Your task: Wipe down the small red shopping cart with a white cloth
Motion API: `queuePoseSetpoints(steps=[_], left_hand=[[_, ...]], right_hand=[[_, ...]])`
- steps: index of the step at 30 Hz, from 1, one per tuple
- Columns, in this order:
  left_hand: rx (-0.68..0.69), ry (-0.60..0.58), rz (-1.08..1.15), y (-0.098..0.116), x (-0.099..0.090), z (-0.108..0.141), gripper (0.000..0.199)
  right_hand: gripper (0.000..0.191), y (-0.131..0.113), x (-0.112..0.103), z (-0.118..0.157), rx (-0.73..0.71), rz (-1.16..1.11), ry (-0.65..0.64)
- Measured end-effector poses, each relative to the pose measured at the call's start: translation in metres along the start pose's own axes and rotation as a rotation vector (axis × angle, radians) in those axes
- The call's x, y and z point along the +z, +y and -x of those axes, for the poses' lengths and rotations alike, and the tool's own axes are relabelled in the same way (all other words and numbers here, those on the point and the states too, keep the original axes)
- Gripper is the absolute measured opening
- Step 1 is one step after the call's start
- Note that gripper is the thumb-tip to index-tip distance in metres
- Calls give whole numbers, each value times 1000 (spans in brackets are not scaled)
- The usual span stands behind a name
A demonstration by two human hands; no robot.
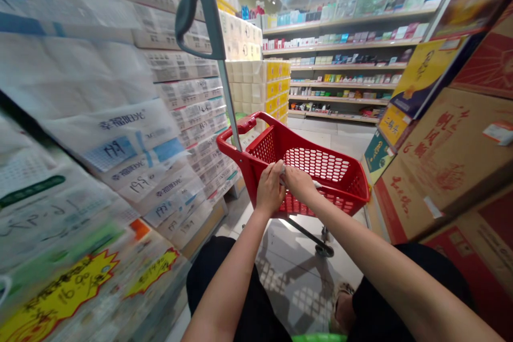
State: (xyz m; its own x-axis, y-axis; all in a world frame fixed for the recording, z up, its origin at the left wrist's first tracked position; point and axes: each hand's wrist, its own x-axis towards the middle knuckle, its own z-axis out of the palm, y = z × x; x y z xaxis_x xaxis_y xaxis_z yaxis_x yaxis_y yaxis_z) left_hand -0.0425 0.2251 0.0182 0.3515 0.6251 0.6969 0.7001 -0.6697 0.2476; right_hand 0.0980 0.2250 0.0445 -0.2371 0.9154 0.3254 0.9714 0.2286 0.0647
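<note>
Pinching pale item (283, 170), left hand (271, 188), right hand (298, 184) near red basket (320, 141).

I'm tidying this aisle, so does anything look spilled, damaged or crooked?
I see no spill on the visible floor and no clear damage. The one small oddity is a white strip low on the brown carton at right, seemingly stuck aslant to its edges.

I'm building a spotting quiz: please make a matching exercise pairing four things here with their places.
1. Red perforated plastic cart
2. Grey looped handle
3. Brown cardboard box with red lettering
4. Larger yellow starburst price sign

A. Right side
B. On a metal pole
C. Bottom left
D. Beside left hand and right hand

1-D; 2-B; 3-A; 4-C
</note>
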Motion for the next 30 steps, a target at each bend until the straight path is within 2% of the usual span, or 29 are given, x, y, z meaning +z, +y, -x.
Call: queuePoseSetpoints(steps=[4,9,14,18,21,24,28,30], left_hand=[[24,-22,-20,-10,1,-1,77],[36,-75,-99,-17,0,0,73],[30,-81,-125,-19,2,1,68],[20,-79,-139,-19,5,-1,69],[12,-72,-161,-18,6,-2,71],[1,-60,-184,-21,3,-4,78],[-54,-45,-200,-26,0,-7,85],[-67,-49,-195,-20,3,-4,87]], right_hand=[[39,6,0,7,17,22,10],[36,38,7,41,50,107,46],[35,88,10,86,53,167,71],[36,141,13,131,-5,103,114],[33,165,18,153,-31,55,183],[32,159,20,158,23,66,192],[30,126,16,146,71,119,161],[30,108,14,138,55,143,159]])
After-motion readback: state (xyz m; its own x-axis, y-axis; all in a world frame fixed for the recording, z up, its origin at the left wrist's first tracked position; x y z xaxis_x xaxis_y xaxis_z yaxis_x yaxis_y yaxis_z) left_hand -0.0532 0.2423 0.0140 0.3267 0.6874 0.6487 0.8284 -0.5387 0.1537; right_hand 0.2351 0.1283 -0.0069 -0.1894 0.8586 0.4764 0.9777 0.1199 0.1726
